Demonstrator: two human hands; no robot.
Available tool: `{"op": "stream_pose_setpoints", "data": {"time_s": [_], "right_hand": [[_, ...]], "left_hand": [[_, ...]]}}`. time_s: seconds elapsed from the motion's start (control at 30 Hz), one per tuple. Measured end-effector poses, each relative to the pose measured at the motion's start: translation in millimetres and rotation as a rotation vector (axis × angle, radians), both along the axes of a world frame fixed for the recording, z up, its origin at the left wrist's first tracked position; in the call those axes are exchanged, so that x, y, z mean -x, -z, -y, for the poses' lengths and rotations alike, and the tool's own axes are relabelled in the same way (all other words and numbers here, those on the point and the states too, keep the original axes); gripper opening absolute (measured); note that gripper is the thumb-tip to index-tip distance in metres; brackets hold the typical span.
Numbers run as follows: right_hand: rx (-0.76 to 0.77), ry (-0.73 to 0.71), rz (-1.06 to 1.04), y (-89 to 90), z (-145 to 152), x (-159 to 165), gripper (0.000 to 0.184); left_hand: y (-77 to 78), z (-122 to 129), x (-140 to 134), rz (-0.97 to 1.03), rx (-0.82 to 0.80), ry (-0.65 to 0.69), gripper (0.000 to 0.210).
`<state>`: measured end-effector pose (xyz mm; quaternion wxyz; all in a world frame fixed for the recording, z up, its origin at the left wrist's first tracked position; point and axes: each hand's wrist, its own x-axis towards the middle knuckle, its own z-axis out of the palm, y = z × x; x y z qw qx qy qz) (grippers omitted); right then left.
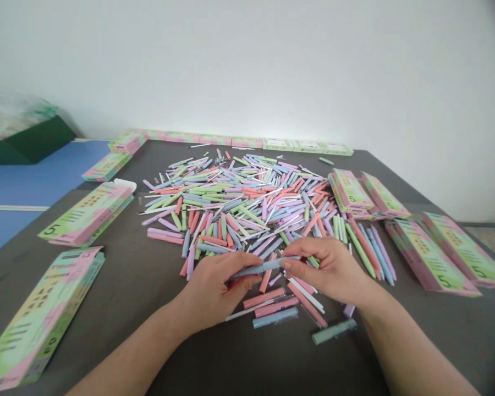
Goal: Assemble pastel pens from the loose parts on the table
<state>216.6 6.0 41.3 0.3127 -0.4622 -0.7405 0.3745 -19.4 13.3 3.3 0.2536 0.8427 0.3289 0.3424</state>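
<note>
A light blue pen (pixel 271 265) spans the gap between my two hands, held nearly level over the front of a pile of pen parts (pixel 235 192). My left hand (pixel 212 286) is closed round its left end, while my right hand (pixel 334 269) pinches the right end between thumb and fingers. Just below lie loose pink barrels (pixel 264 297), a blue barrel (pixel 275 318) and a green barrel (pixel 334 331). Right of my right hand, a row of longer pens in green, red, blue and purple (pixel 379 250) lies side by side.
Green-and-pink boxes stand at the left (pixel 45 313), along the back edge (pixel 247 142) and in stacks at the right (pixel 437 258) of the dark table (pixel 214 363). A dark green bin (pixel 28 140) rests on a blue surface (pixel 78 159) at far left. A white wall rises behind.
</note>
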Motion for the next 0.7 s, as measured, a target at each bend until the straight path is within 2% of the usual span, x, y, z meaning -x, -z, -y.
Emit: {"op": "stream_pose_setpoints", "data": {"time_s": [0.13,0.3,0.47,0.57,0.7], "right_hand": [[0.002,0.028,0.027,3.0,-1.3,0.3,0.026],[-0.016,0.069,-0.021,7.5,-3.6,0.8,0.025],[-0.072,0.138,-0.08,9.8,-5.9,0.8,0.023],[-0.088,0.162,-0.085,11.3,-7.3,2.0,0.025],[-0.075,0.173,-0.073,15.3,-8.7,4.5,0.034]], "left_hand": [[-4.8,-2.0,1.2,-0.001,0.063,-0.028,0.021],[-12.1,-6.4,3.7,0.04,0.276,-0.076,0.028],[-8.0,-11.7,3.6,0.161,0.496,-0.184,0.039],[-5.7,-13.4,2.8,0.194,0.518,-0.223,0.035],[-5.4,-11.5,1.6,0.201,0.45,-0.245,0.024]]}}
